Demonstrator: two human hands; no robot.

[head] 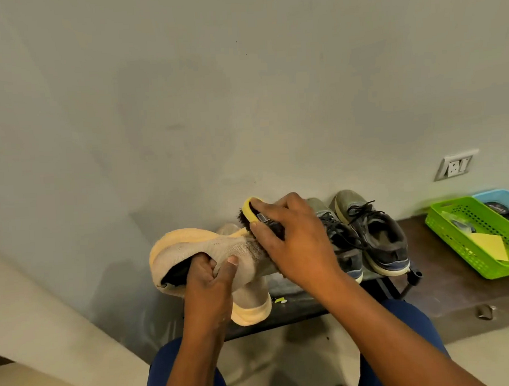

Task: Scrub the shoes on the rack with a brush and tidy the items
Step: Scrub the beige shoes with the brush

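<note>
A beige knit shoe with a pale orange sole is lifted in front of the rack. My left hand grips it at the collar, fingers inside the opening. My right hand holds a yellow-backed brush with dark bristles pressed against the shoe's side. A second beige shoe sits below on the dark rack. Two grey laced sneakers stand on the rack to the right, toes toward the wall.
A green basket with a yellow cloth lies on the dark ledge at right, a blue basket behind it. A wall socket is above. My blue-trousered knees are near the bottom edge. The plain wall stands close behind the rack.
</note>
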